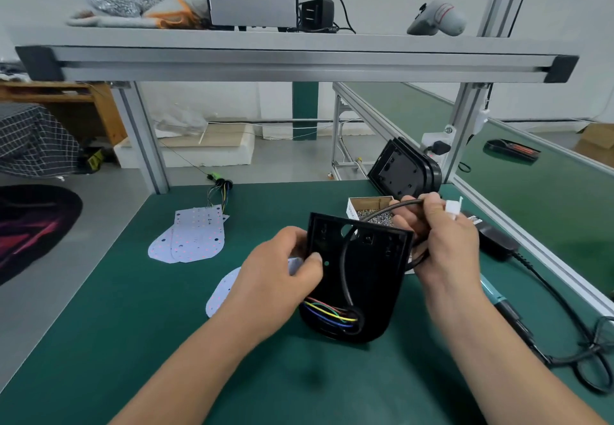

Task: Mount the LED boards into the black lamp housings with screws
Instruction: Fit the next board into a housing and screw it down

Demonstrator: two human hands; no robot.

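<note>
Lamp housing (367, 278) gripped by L hand (279, 268), cable (392, 207) by R hand (445, 245); box (351, 209) holds screws (378, 217).

The left hand (282, 278) and right hand (445, 245) are bare. The left forearm (199, 351) and right forearm (481, 341) are bare too. The left thumbnail (315, 257) is cut short.

open mat (99, 341) near left; led boards (189, 238) farther left; screw box (368, 207) behind housing (358, 285).

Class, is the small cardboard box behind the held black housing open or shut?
Open: the small cardboard box shows loose silver screws inside.
</note>
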